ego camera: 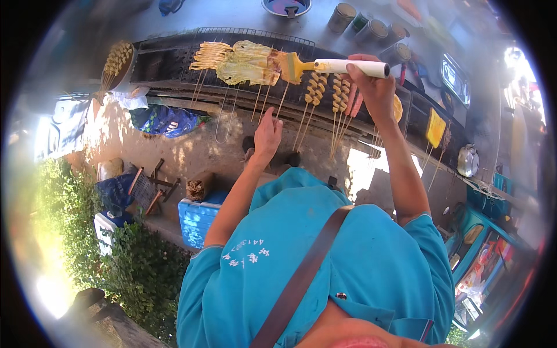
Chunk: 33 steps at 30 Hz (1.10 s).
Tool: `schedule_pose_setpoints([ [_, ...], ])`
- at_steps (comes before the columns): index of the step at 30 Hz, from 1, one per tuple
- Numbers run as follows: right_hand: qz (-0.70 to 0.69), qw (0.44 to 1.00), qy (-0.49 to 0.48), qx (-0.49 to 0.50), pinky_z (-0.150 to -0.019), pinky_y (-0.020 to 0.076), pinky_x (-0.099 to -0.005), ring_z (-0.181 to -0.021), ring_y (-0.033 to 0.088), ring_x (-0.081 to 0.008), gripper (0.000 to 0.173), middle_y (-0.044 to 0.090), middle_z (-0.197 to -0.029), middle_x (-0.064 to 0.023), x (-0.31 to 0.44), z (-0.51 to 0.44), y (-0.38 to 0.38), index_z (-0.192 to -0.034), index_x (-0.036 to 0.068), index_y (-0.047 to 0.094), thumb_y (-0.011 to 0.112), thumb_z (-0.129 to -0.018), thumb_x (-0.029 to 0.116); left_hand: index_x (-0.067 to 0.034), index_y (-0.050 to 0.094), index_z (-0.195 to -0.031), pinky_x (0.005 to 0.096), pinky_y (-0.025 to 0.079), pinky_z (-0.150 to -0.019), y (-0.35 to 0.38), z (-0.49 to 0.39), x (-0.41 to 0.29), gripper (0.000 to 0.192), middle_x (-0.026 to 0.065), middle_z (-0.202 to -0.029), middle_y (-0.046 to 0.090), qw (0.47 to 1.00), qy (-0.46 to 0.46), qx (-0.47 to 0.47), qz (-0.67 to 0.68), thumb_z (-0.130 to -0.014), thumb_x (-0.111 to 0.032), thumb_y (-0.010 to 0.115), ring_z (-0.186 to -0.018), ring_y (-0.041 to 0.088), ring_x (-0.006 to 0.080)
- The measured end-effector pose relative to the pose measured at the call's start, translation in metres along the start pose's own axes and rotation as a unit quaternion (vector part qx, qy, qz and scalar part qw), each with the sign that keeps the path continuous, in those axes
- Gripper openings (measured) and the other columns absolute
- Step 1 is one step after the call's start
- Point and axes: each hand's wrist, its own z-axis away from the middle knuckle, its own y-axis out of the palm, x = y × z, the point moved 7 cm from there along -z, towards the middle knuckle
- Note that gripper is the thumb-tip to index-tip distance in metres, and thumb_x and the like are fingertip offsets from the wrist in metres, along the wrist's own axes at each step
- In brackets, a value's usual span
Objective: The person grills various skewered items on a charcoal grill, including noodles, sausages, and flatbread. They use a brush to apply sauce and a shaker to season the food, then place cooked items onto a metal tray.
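My right hand (370, 80) grips the white handle (348, 67) of a wide basting brush. Its yellowed bristles (288, 68) touch the right end of skewered pale-green leaves (248, 63), which look like cabbage and carry a reddish-brown coating by the bristles. Below them my left hand (267, 137) is at the lower ends of thin skewer sticks (282, 101); whether the fingers pinch a stick cannot be made out. Left of the leaves lie skewered yellowish strips (211, 55). All this food rests over a long dark grill (161, 65) with a wire grate.
Right along the grill are spiral-cut skewers (316, 88), pink sausages (356, 104) and a yellow slab on sticks (435, 127). Several canisters (341, 18) and a metal bowl (287, 6) stand behind. A container of skewers (117, 61) stands left; a blue cooler (198, 222) sits behind my left arm.
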Motion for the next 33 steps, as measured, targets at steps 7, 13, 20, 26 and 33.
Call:
schedule_pose_setpoints([
  [7,-0.041,0.995,0.017,-0.087,-0.064,0.0534,-0.0245,-0.072,0.067,-0.0179,0.027,0.066,-0.083,-0.0121,-0.026,-0.019,-0.035,-0.097,-0.005,0.063,0.067,-0.082,0.017,-0.005,0.057,-0.109,0.042,0.044,-0.059,0.004,-0.003,-0.001,0.022,0.0184,-0.07,0.058,0.999,-0.04,0.006,0.032,-0.092,-0.013,0.047,-0.065,0.057,0.0352],
  [13,-0.018,0.991,0.006,-0.131,-0.067,0.0563,-0.0281,-0.07,0.066,-0.0199,0.03,0.064,-0.087,-0.0133,0.003,-0.015,-0.059,-0.1,-0.006,0.061,0.066,-0.083,0.019,-0.004,0.058,-0.107,0.0283,0.034,-0.046,0.001,-0.004,-0.006,0.021,0.0021,-0.055,0.044,0.995,-0.023,0.027,0.096,-0.092,-0.016,0.05,-0.048,0.044,0.0117],
  [20,-0.015,0.996,-0.007,-0.087,-0.067,0.0559,-0.0285,-0.072,0.067,-0.0212,0.03,0.065,-0.088,-0.0152,-0.005,-0.024,-0.039,-0.1,-0.007,0.061,0.065,-0.083,0.017,-0.005,0.058,-0.107,0.0167,0.022,-0.039,0.029,0.005,0.008,0.023,-0.01,-0.057,0.033,0.861,-0.273,0.154,0.401,-0.096,-0.018,0.043,-0.046,0.029,0.0002],
  [26,-0.026,0.996,-0.011,-0.086,-0.069,0.0555,-0.026,-0.074,0.066,-0.0187,0.025,0.065,-0.089,-0.0139,0.017,-0.019,-0.019,-0.101,-0.005,0.061,0.063,-0.085,0.014,-0.001,0.049,-0.12,0.0305,0.044,-0.057,-0.024,-0.004,-0.031,0.032,0.0093,-0.087,0.054,0.996,0.086,0.007,0.024,-0.092,-0.016,0.051,-0.065,0.052,0.0167],
  [33,0.195,0.951,-0.189,0.146,-0.068,0.0488,-0.0239,-0.073,0.062,-0.0102,0.024,0.066,-0.084,-0.0063,0.04,-0.058,0.096,-0.101,0.005,0.064,0.067,-0.08,0.015,-0.001,0.042,-0.127,0.0319,0.05,-0.067,-0.043,-0.022,0.035,0.038,0.015,-0.102,0.059,0.985,-0.07,0.059,0.145,-0.091,-0.01,0.049,-0.081,0.061,0.02],
])
